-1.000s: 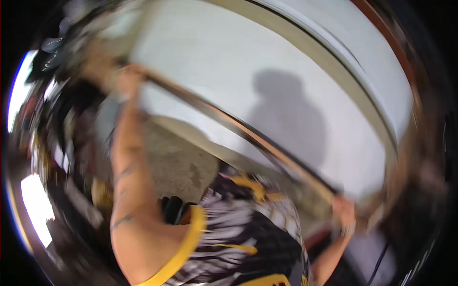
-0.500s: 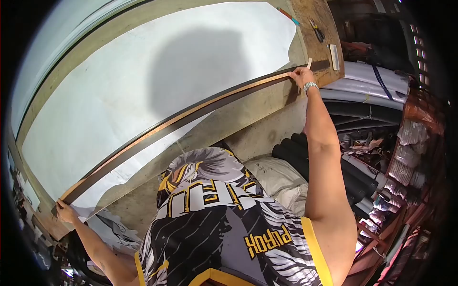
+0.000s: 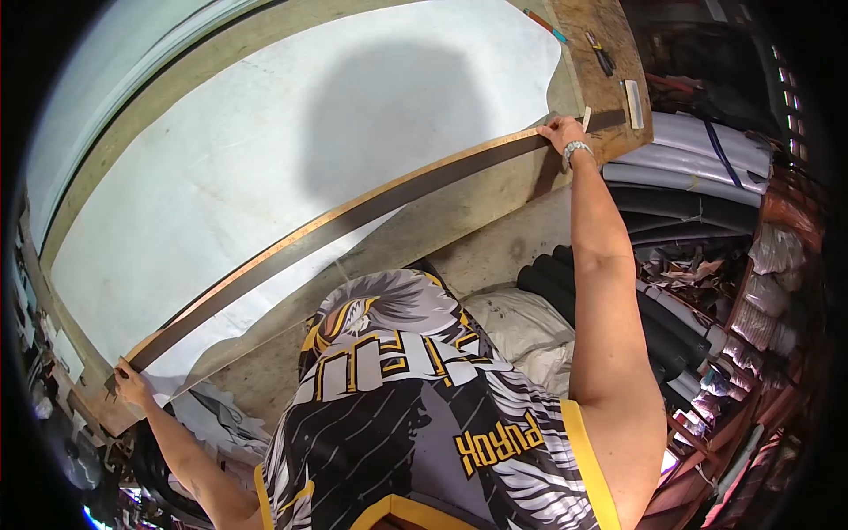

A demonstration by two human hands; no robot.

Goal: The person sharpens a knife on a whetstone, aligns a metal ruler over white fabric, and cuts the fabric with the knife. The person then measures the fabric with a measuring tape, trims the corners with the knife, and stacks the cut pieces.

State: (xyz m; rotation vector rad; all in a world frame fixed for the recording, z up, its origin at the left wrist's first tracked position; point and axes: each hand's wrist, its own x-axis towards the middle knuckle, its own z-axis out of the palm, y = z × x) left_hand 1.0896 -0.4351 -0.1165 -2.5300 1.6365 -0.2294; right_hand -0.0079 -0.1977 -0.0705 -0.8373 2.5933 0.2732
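A long dark strip [image 3: 380, 206] with a tan edge bearing small marks and numbers lies across a large white sheet [image 3: 203, 177]. Around its lower left end, the fingers of my left hand [image 3: 132, 385] are closed. My right hand [image 3: 563, 134] pinches the strip near its upper right end, and a bracelet sits on that wrist. Both arms are stretched wide apart. The sheet rests on a worn table [image 3: 609, 22], and my head's shadow falls on it.
At the table's right end lie a teal and orange tool [image 3: 545, 26], pliers [image 3: 600, 55] and a pale flat block [image 3: 633, 104]. Silver rolls [image 3: 689, 146] and dark rolls [image 3: 636, 318] are stacked at the right. Crumpled cloth [image 3: 521, 331] lies below the table edge.
The view was blurred and tilted the other way one second ago. Since half a second ago, the strip's marked tan edge shows more clearly, and both hands still hold it.
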